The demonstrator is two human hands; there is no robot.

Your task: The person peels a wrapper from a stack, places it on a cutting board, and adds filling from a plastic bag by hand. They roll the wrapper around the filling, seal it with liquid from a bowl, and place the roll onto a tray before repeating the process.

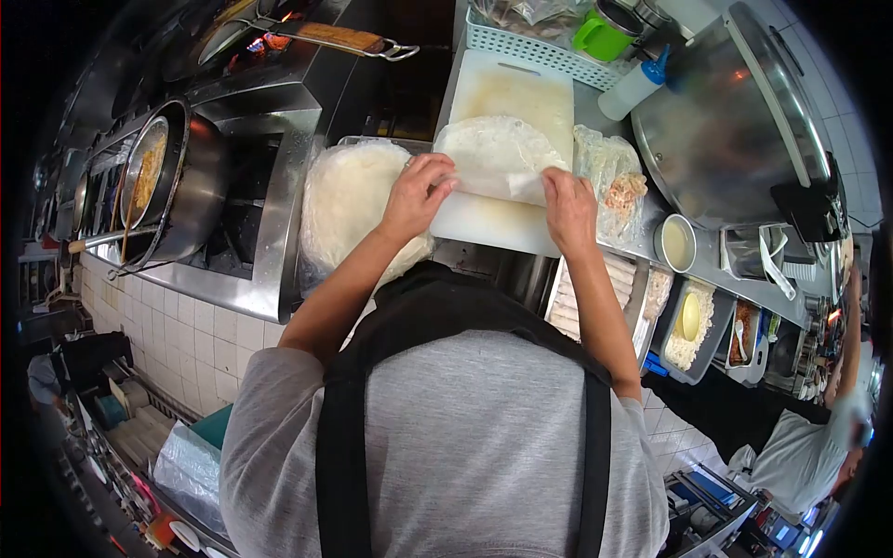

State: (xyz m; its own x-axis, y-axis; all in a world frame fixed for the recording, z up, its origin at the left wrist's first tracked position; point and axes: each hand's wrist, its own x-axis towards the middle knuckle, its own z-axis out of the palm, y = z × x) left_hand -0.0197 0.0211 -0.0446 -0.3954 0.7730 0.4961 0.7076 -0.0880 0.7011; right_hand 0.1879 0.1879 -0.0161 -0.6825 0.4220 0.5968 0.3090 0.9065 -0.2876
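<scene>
A thin round white wrapper sheet [502, 144] lies on the white cutting board [493, 221]. Its near edge is lifted and folded over, pinched at the left end by my left hand [419, 191] and at the right end by my right hand [569, 206]. Fingers and thumb are closed together on both sides. Beside my left forearm sits a large stack of pale round sheets [349, 191] in clear plastic. Close to my right hand, a plastic bag [614, 186] lies partly open with a pinkish shredded filling [624, 192] on it.
A metal cup of pale liquid [675, 244] stands at right, near a big steel pot [726, 121]. Trays of white rolls [595, 298] and shredded food [690, 344] are below. Left is a stove with a pot [191, 186]. Another person [809, 456] is at far right.
</scene>
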